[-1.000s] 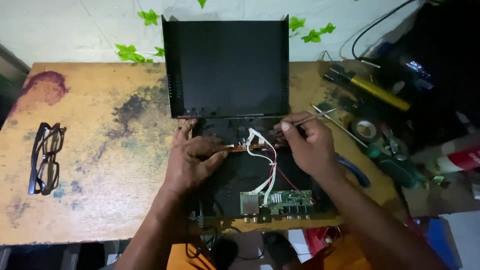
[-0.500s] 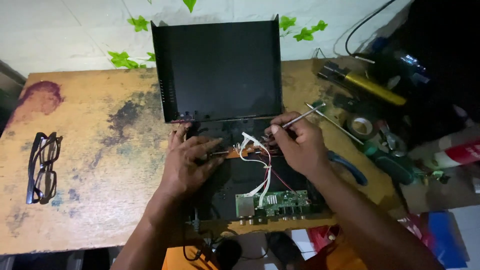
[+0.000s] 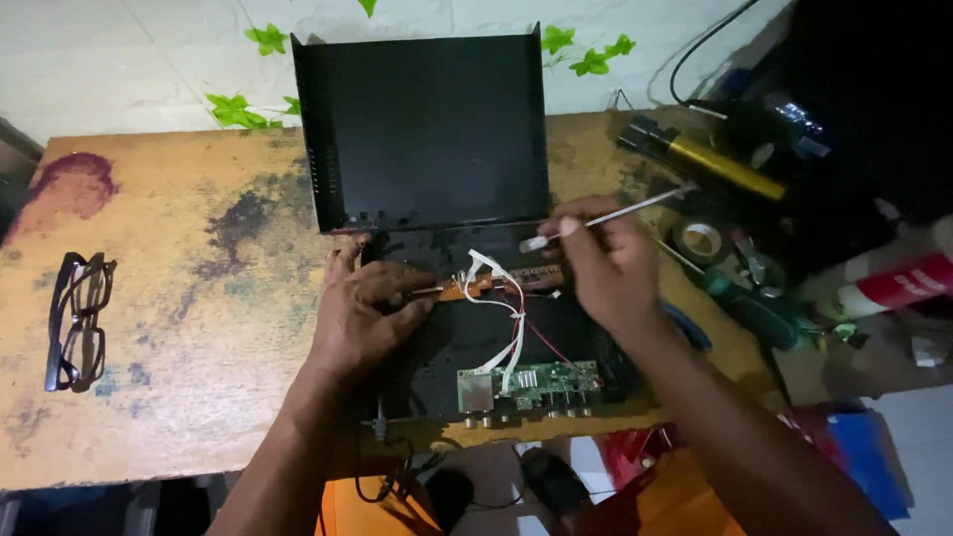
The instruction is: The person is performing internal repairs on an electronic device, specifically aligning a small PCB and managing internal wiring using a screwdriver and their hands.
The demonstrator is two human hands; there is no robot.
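Below, a brown board (image 3: 501, 285) inside the open chassis (image 3: 496, 347) is pinned by the left hand (image 3: 362, 318); a screwdriver (image 3: 606, 218) is pinched in the right hand's (image 3: 611, 268) fingers and is best kept steady, clear of the wires (image 3: 506, 328).

Wooden table (image 3: 179, 397): black eyeglasses (image 3: 77, 320) at its left edge; tape roll (image 3: 701, 239), yellow-handled tool (image 3: 710, 164) at its right.

An open device case (image 3: 516, 347) sits at the near edge of a table (image 3: 199, 298), its lid (image 3: 422, 129) upright behind it. A circuit board (image 3: 526, 382) lies inside at the front. Eyeglasses (image 3: 77, 318) lie far left; a tape roll (image 3: 702, 239) and flashlight (image 3: 710, 164) lie right.
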